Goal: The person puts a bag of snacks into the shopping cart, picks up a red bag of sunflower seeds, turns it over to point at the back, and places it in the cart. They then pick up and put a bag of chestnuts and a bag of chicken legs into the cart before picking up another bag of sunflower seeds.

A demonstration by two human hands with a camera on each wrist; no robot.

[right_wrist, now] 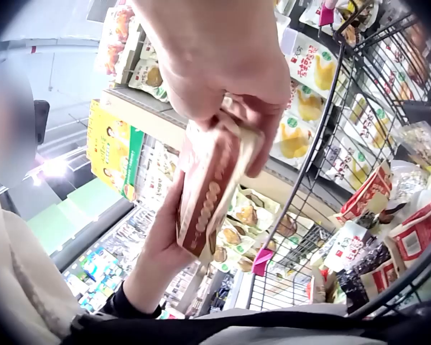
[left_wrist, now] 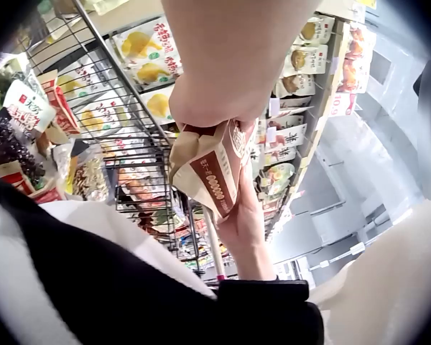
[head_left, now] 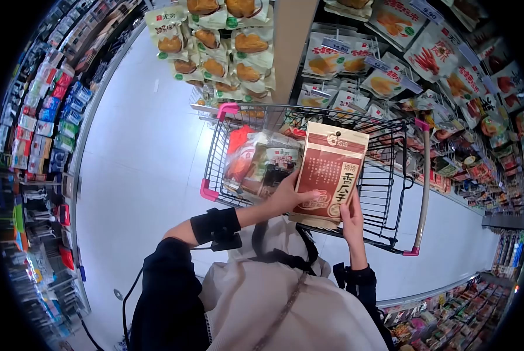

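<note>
In the head view a brown and tan paper bag of sunflower seeds (head_left: 326, 167) stands upright over the cart, its printed front towards me. My left hand (head_left: 289, 196) grips its left edge, thumb lying across the front. At the lower right edge my right hand (head_left: 351, 219) holds it, with the thumb on the front. The left wrist view shows the bag's side panel (left_wrist: 214, 176) between the two hands. Curled fingers of the right hand (right_wrist: 237, 93) wrap one end of the bag in the right wrist view, and the left hand (right_wrist: 161, 223) supports the opposite side.
Beneath the bag is a black wire shopping cart (head_left: 385, 205) with pink corners. Several snack packs (head_left: 262, 161) lie in its left part. Hanging snack bags (head_left: 215, 47) and a stocked shelf (head_left: 390, 58) border it ahead; another shelf (head_left: 45, 123) lines the left.
</note>
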